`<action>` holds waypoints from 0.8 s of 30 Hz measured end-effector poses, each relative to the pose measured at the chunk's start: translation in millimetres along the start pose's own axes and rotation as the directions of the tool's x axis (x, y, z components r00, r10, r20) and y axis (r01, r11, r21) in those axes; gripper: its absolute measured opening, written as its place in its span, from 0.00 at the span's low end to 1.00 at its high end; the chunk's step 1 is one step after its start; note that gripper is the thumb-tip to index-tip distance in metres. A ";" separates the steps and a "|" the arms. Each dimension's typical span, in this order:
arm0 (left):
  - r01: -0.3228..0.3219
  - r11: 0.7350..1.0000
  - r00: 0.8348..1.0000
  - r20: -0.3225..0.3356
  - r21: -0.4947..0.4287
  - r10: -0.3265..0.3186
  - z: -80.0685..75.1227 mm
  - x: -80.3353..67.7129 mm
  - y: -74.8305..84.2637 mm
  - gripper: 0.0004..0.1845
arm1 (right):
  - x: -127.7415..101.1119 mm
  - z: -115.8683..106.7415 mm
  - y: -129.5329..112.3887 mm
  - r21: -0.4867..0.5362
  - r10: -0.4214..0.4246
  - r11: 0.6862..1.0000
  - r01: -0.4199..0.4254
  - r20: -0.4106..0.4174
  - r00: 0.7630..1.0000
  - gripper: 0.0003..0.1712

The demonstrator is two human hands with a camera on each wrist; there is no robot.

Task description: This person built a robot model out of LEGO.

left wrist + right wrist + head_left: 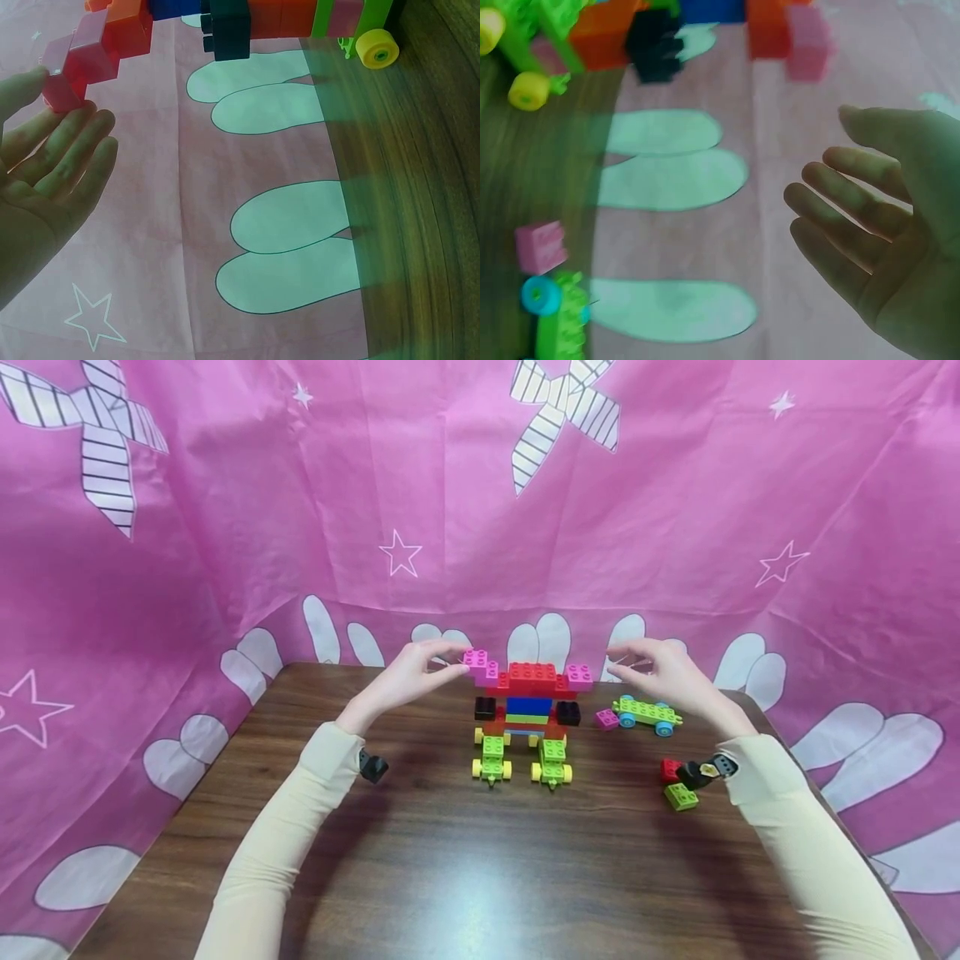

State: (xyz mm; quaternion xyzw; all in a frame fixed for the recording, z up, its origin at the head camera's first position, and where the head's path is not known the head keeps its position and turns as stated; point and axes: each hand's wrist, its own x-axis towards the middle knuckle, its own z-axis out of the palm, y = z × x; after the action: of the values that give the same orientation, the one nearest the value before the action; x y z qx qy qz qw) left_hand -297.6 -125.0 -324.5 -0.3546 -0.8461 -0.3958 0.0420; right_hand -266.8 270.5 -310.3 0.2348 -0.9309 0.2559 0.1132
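A toy-brick figure (531, 706) stands upright on the table on two lime-green wheeled bases (553, 764) with yellow wheels. Its body has red, blue and green bricks, with a black brick (567, 713) on each side. Stepped pink bricks end the arm on the left. My left hand (408, 677) pinches the outermost pink brick (63, 75) there between thumb and fingers. On the other side, my right hand (660, 670) hangs in the air beside a pink brick (579, 676), apart from it. In the right wrist view its fingers (847, 196) are loosely extended and hold nothing.
Right of the figure lie a loose pink brick (607, 719) and a lime-green car base (647, 713) with blue wheels. Nearer, below my right wrist, are a red brick (670, 769) and a lime-green brick (681, 797). A pink curtain (480, 510) surrounds the wooden table (420, 852).
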 end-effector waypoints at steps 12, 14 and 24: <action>-0.007 1.000 1.000 -0.003 -0.004 0.007 -0.2 -1.1 1.4 0.21 | -8.9 45.6 48.0 -0.078 0.075 0.995 -0.061 0.186 0.980 0.23; -0.010 1.000 1.000 -0.006 -0.007 0.010 -0.2 -0.7 1.1 0.21 | -10.7 53.1 53.0 -0.065 0.098 0.994 -0.086 0.216 0.971 0.23; -0.009 1.000 1.000 -0.004 -0.009 0.009 0.0 -0.4 -0.3 0.20 | -17.6 75.3 68.3 -0.106 0.114 0.990 -0.089 0.260 0.959 0.24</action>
State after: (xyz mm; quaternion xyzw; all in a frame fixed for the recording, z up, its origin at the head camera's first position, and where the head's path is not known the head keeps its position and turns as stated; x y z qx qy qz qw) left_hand -297.5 -125.3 -324.8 -0.3576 -0.8426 -0.4001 0.0440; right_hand -292.2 289.1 -408.5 0.2135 -0.9594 0.1840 -0.0149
